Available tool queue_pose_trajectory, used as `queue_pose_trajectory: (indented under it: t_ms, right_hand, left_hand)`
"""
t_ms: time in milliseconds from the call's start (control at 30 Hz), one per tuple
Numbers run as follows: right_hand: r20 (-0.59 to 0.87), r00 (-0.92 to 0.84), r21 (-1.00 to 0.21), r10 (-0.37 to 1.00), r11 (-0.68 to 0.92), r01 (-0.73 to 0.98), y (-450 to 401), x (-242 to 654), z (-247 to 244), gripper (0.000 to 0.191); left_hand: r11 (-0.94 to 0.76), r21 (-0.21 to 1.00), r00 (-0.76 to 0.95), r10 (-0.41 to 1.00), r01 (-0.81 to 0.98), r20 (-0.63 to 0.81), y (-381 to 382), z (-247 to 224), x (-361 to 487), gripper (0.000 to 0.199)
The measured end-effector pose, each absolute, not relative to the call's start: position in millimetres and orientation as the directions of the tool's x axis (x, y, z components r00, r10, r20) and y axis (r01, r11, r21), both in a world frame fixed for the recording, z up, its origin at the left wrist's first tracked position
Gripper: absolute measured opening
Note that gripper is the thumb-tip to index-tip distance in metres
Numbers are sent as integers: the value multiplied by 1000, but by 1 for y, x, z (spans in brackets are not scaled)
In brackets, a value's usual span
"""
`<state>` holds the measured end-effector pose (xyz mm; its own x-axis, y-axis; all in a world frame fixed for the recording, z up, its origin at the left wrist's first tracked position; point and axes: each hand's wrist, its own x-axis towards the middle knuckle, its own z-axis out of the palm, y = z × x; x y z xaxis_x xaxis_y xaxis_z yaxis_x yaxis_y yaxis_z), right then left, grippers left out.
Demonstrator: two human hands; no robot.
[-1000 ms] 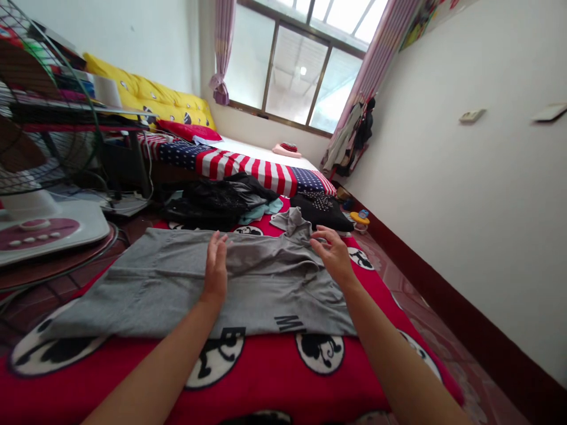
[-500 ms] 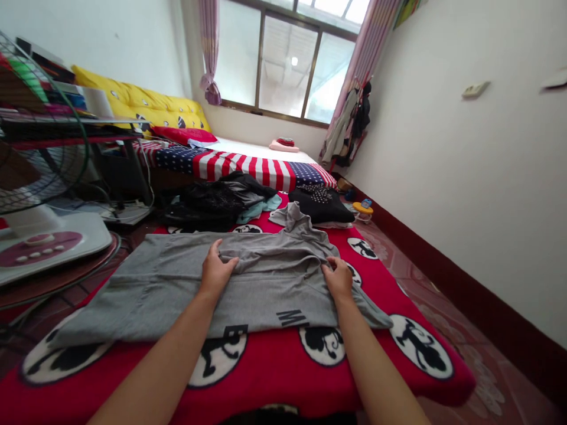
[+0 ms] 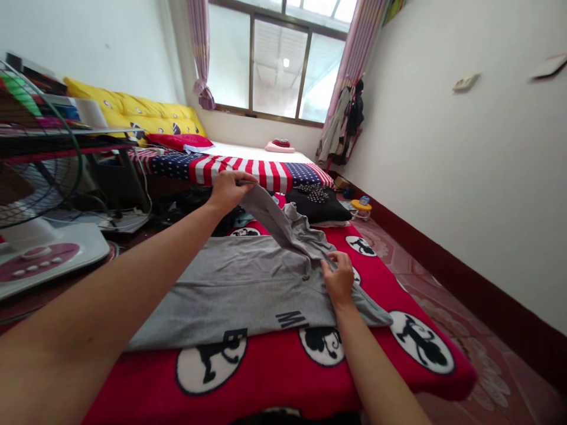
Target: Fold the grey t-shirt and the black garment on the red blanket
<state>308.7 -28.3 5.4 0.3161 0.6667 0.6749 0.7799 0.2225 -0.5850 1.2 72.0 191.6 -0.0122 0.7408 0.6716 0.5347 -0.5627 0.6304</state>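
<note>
Evidently, the left hand (image 3: 231,190) gripped the gray garment (image 3: 261,295), lifting one part above it; the right hand (image 3: 339,281) pinched its surface; moving further called for steadiness.

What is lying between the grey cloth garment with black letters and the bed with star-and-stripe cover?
The head view shows dark heaped clothes, a white-dotted black cloth bundle and parts of the red patterned blanket between the grey garment and the bed.
</note>
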Motion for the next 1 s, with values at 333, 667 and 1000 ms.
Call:
queue_pose_trajectory:
  t_ms: [333, 667, 1000]
  right_hand:
    - [554, -277, -406, 785, 546, 733, -47, 269, 10, 18]
    - [360, -318, -669, 877, 481, 567, -39, 255, 2, 47]
    - [370, 182, -842, 911, 245, 480, -73, 299, 6, 24]
  left_hand:
    - [-744, 529, -46, 562, 409, 826, 58, 246, 31, 20]
    - [-820, 314, 279, 481, 479, 831, -30, 250, 1, 19]
    - [-670, 528, 620, 723, 522, 304, -72, 139, -123, 15]
